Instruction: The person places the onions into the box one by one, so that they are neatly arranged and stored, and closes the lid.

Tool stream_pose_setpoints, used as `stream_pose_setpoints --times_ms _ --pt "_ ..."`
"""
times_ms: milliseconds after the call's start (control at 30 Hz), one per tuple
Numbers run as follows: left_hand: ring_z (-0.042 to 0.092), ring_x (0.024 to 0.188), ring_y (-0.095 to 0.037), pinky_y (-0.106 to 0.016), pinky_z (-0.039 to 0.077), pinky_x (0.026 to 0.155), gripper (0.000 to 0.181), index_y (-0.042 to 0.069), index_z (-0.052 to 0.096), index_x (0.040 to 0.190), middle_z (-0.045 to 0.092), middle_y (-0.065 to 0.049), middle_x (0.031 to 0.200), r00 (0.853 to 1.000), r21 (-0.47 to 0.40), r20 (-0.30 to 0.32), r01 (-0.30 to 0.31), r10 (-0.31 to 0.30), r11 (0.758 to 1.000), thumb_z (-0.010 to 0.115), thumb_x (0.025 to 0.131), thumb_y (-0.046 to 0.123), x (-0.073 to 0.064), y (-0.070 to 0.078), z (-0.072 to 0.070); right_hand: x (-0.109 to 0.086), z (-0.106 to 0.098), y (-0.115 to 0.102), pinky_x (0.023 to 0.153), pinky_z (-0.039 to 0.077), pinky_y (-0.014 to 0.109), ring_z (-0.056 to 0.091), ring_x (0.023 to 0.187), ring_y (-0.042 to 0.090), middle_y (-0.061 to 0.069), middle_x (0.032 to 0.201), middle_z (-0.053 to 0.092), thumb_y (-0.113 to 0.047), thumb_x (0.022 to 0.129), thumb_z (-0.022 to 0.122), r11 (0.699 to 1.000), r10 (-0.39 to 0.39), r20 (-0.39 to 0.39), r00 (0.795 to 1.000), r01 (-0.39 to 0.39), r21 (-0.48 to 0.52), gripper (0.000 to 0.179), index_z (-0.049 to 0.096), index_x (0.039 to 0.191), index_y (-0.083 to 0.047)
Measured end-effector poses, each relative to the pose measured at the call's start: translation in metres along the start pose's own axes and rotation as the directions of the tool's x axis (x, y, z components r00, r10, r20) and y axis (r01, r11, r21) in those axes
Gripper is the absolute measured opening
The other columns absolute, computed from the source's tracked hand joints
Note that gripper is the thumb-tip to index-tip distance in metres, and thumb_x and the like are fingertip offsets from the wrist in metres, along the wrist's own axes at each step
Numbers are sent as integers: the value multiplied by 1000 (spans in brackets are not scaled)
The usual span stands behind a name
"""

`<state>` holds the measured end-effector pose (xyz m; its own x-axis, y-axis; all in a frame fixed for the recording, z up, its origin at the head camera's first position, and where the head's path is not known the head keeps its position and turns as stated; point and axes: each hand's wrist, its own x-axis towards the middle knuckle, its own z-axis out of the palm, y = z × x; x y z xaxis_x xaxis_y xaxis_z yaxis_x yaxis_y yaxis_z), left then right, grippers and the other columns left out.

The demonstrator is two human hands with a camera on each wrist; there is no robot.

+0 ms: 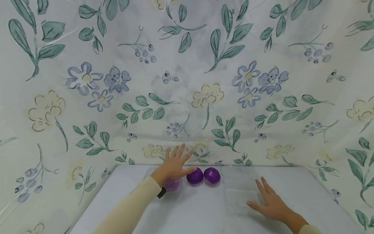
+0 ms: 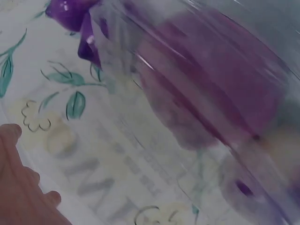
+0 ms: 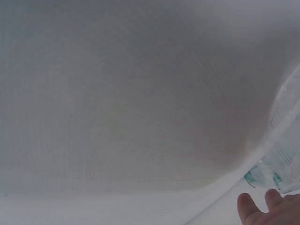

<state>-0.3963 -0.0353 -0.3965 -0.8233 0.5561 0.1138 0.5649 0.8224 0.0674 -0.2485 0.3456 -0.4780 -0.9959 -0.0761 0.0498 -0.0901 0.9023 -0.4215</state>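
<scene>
My left hand (image 1: 173, 166) has its fingers spread and reaches over a transparent container (image 1: 182, 187) at the left of the white table. A purple round thing (image 1: 171, 184) shows through that container's wall, partly hidden by the wrist; the left wrist view has it large and blurred behind the plastic. Close to the left thumb are two glossy purple round things, the nearer one (image 1: 194, 177) and its neighbour (image 1: 212, 175). My right hand (image 1: 272, 203), fingers apart, overlaps the right side of a second transparent container (image 1: 238, 201).
The white table (image 1: 193, 214) ends at the back against a floral sheet (image 1: 187, 123). The sheet also rises along both sides of the table. A dark band (image 1: 161, 193) sits at my left wrist.
</scene>
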Motion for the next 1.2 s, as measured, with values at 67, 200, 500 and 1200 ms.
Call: stream_pose_setpoints --times_ms 67,200,500,1200 --pt "1 153 -41 -70 -2 117 85 29 18 159 -2 -13 168 999 -9 14 -28 29 1000 44 91 73 7 7 4 0 -1 -1 101 31 77 22 140 60 34 160 8 -61 89 61 999 11 24 1000 -12 30 102 20 153 7" --pt "2 154 -39 -69 4 118 89 26 21 159 2 -11 168 995 -47 39 -92 94 995 53 89 70 19 22 11 0 -3 0 108 24 74 14 143 59 36 159 5 -58 89 63 997 14 64 998 -19 80 107 14 152 14" --pt "11 154 -34 -58 14 122 97 22 23 159 12 -9 167 968 -208 143 -173 205 963 69 83 62 43 55 27 6 -7 10 112 16 72 6 145 57 36 159 -1 -56 82 73 987 20 120 993 -39 157 118 8 152 14" --pt "42 141 -33 -47 37 115 79 4 45 146 45 -15 152 982 -457 120 -74 144 886 82 81 27 72 87 70 18 -13 14 114 11 70 -1 146 55 36 159 -7 -52 76 80 945 88 174 981 -138 297 126 3 153 13"
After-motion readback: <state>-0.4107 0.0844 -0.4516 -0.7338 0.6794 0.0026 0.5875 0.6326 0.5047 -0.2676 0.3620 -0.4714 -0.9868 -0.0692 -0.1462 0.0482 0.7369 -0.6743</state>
